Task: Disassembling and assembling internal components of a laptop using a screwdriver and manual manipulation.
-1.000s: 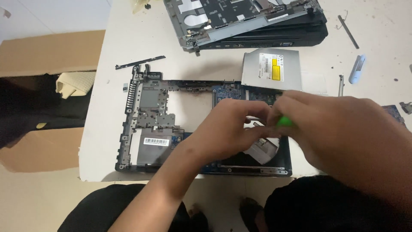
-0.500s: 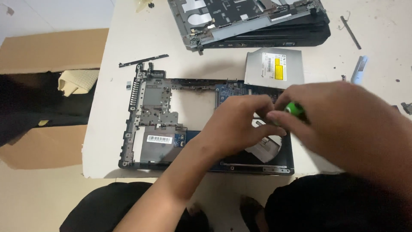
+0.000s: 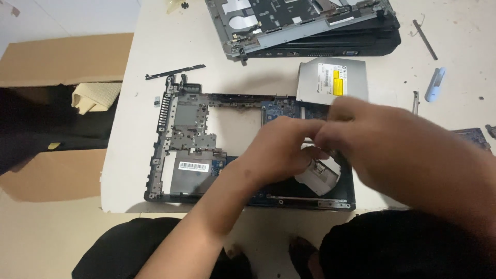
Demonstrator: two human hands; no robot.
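Count by kind, present frame:

Hands — two: left hand (image 3: 281, 150) and right hand (image 3: 382, 139), both centre right.

Opened laptop bases — one, the laptop chassis (image 3: 191, 150) at centre.

Stacked laptop bodies (image 3: 310, 26) — at least two, top centre; exact number cannot be told.

Optical drives — one, the silver optical drive (image 3: 333, 77), upper right.

Thin black strips — one, the black strip (image 3: 174, 72), upper left of centre.

Cardboard boxes — one, the cardboard box (image 3: 57, 67), left edge.

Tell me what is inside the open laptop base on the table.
Inside the laptop base there are grey metal plates, a blue board and a white round part. The left hand and right hand cover the middle right, so that area is hidden.
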